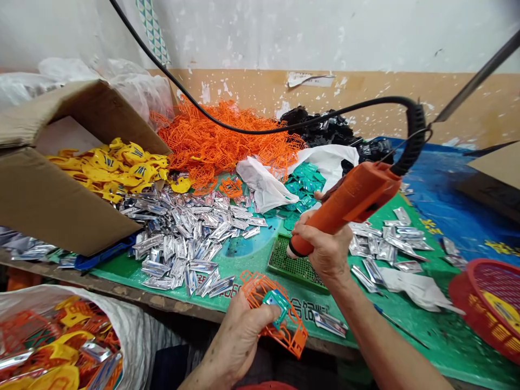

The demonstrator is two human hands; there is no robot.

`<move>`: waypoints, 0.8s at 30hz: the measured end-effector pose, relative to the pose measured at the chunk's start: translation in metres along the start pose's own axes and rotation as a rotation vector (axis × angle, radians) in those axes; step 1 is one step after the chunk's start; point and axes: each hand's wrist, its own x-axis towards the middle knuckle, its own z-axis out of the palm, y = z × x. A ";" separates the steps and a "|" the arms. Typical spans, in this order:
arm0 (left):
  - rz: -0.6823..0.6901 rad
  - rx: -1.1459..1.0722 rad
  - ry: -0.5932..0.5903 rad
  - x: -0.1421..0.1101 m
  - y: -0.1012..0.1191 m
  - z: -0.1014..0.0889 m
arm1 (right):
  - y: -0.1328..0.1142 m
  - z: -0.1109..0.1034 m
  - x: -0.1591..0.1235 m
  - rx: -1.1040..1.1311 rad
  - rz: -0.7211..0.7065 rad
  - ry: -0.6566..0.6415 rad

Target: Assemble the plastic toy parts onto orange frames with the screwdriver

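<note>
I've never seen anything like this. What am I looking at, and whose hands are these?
There is no machine here: these are a person's own two hands, seen from one camera worn on their head and looking down. The left hand holds an orange plastic frame with a teal piece against it. The right hand grips an orange power tool on a coiled black cable. On the green mat lie silver foil pieces, with yellow plastic pieces by a cardboard box and a heap of orange frames behind.
</note>
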 end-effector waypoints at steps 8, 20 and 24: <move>0.019 0.001 0.055 0.002 -0.004 -0.001 | 0.000 0.000 -0.001 -0.008 -0.001 -0.010; 0.050 0.078 0.054 0.006 -0.006 0.001 | -0.039 -0.002 -0.002 0.243 0.039 -0.045; 0.075 0.067 0.064 0.007 -0.005 0.004 | -0.066 -0.007 -0.018 0.336 0.051 -0.115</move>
